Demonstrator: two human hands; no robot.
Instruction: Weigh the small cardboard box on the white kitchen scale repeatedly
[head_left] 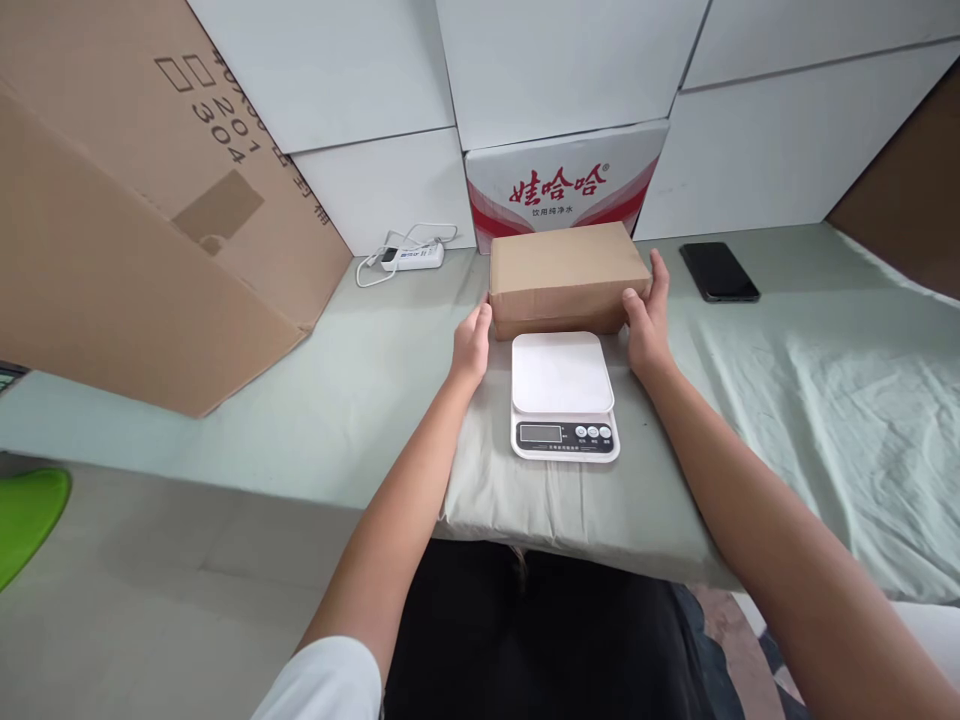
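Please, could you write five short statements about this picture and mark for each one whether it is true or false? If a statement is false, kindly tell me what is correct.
1. The left hand and the right hand are at opposite ends of the small box. True.
2. The small box sits on the scale. False: it is just beyond the scale.
3. The phone lies to the right of the right hand. True.
4. The scale's buttons are left of its display. False: they are to the right of it.
5. The phone's screen is brightly lit. False: it is dark.
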